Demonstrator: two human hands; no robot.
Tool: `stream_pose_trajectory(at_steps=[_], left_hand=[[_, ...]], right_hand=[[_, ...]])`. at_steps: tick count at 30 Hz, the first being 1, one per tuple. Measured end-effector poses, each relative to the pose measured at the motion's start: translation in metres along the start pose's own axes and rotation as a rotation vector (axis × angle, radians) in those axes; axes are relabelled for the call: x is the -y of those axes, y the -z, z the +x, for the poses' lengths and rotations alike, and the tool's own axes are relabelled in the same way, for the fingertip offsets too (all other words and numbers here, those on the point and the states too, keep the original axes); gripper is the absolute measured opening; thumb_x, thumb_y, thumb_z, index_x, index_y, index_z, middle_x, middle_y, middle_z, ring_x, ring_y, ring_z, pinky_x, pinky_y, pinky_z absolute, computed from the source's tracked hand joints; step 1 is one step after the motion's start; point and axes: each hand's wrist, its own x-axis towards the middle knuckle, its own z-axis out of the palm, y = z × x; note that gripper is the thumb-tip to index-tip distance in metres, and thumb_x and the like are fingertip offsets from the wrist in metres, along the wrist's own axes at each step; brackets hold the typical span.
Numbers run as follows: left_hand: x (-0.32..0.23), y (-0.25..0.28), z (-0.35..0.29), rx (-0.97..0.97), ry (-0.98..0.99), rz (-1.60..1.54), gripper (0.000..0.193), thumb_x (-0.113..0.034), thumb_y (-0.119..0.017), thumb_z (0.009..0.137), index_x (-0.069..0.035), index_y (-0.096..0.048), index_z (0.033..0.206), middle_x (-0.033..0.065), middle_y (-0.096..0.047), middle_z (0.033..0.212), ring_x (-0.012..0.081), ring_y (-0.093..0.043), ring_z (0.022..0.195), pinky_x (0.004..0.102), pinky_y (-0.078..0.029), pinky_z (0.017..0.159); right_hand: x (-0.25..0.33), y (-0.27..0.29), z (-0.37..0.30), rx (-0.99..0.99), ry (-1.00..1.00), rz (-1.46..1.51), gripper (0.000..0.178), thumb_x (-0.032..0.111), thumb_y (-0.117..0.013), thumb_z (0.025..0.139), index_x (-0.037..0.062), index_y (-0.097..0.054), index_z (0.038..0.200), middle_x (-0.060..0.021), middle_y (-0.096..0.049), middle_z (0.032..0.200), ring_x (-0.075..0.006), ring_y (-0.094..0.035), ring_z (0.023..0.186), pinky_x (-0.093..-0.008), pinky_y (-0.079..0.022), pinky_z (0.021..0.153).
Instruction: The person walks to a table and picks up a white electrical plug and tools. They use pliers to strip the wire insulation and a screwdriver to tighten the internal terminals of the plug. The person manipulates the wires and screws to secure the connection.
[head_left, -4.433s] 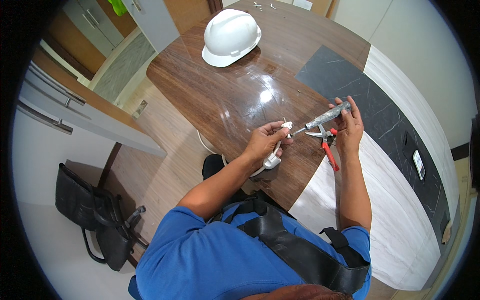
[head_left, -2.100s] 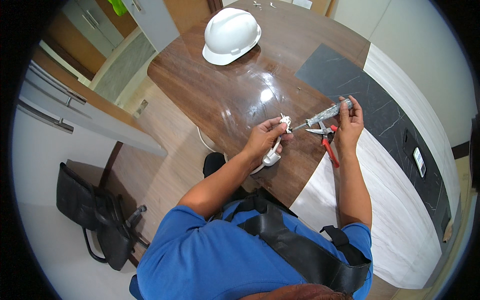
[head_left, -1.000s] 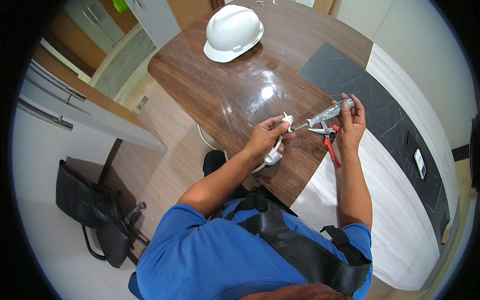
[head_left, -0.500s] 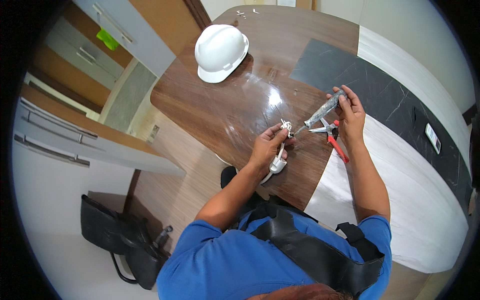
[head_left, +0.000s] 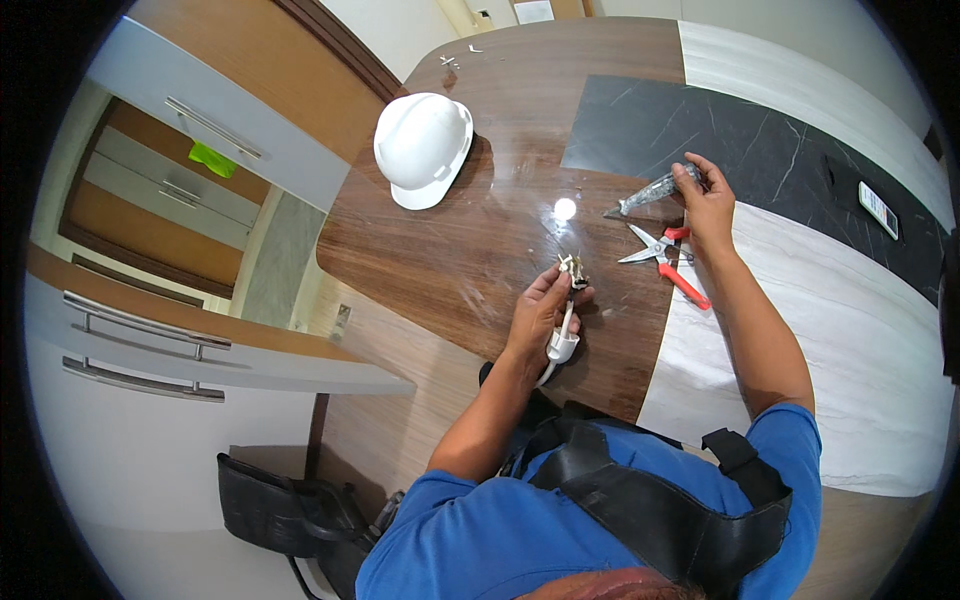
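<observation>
Between the fingers of my left hand (head_left: 543, 306) is a white electrical plug's inner part (head_left: 572, 270), with metal pieces showing. Its white cable runs down past the palm, and a white plug cover (head_left: 562, 346) sits on the cable below the hand. My right hand (head_left: 709, 203) grips a screwdriver (head_left: 650, 194) by its greyish, translucent handle. The tool is held over the table, pointing left, its tip apart from the plug. Just below the screwdriver, red-handled shears (head_left: 660, 250) lie with their blades spread, close to my right wrist.
A white hard hat (head_left: 424, 148) rests on the brown wooden table (head_left: 400, 250) at far left. Small white scraps (head_left: 450, 62) lie at its back edge. A phone (head_left: 878, 210) is on the dark panel at right. A black chair (head_left: 290, 505) stands lower left beside the cabinets.
My right hand has drawn the screwdriver up and away from the plug, and its tip no longer meets it. My left hand still holds the plug. The whole view has shifted slightly.
</observation>
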Motion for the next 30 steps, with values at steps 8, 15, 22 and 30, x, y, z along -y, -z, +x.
stream_pose_trajectory(at_steps=[8, 15, 22, 30], left_hand=[[0.0, 0.0, -0.001, 0.027, -0.01, -0.006, 0.035, -0.021, -0.061, 0.098, -0.004, -0.054, 0.128, 0.0076, -0.067, 0.103, 0.0174, -0.07, 0.09, 0.0221, -0.053, 0.042], [-0.003, -0.005, -0.003, -0.007, 0.004, 0.016, 0.036, -0.021, -0.061, 0.098, -0.002, -0.054, 0.128, 0.0076, -0.067, 0.102, 0.0161, -0.07, 0.087, 0.0217, -0.053, 0.043], [-0.007, -0.009, -0.004, -0.016, 0.033, -0.002, 0.038, -0.022, -0.064, 0.097, -0.004, -0.053, 0.129, 0.0059, -0.066, 0.096, 0.0133, -0.068, 0.082, 0.0221, -0.05, 0.043], [-0.003, -0.004, -0.001, 0.001, 0.033, -0.011, 0.037, -0.02, -0.061, 0.098, -0.001, -0.052, 0.129, 0.012, -0.068, 0.101, 0.0152, -0.069, 0.081, 0.0222, -0.052, 0.043]], right_hand=[[0.011, 0.012, 0.003, 0.242, 0.066, -0.729, 0.036, 0.027, -0.076, 0.083, 0.0025, -0.071, 0.108, -0.0149, -0.069, 0.099, -0.0263, -0.064, 0.082, -0.036, -0.051, 0.076], [0.03, 0.001, -0.023, 0.122, 0.925, -1.001, 0.027, 0.021, -0.072, 0.086, 0.003, -0.071, 0.106, -0.0147, -0.069, 0.098, -0.0273, -0.066, 0.088, -0.0363, -0.051, 0.081], [0.064, -0.027, -0.077, 1.082, 0.355, -0.339, 0.021, 0.011, -0.071, 0.086, 0.004, -0.07, 0.106, -0.0117, -0.068, 0.098, -0.0254, -0.065, 0.089, -0.0349, -0.051, 0.078], [0.054, -0.033, -0.082, 1.132, 0.357, -0.309, 0.017, 0.005, -0.069, 0.088, 0.0017, -0.07, 0.104, -0.0097, -0.065, 0.096, -0.0219, -0.064, 0.086, -0.0333, -0.052, 0.075]])
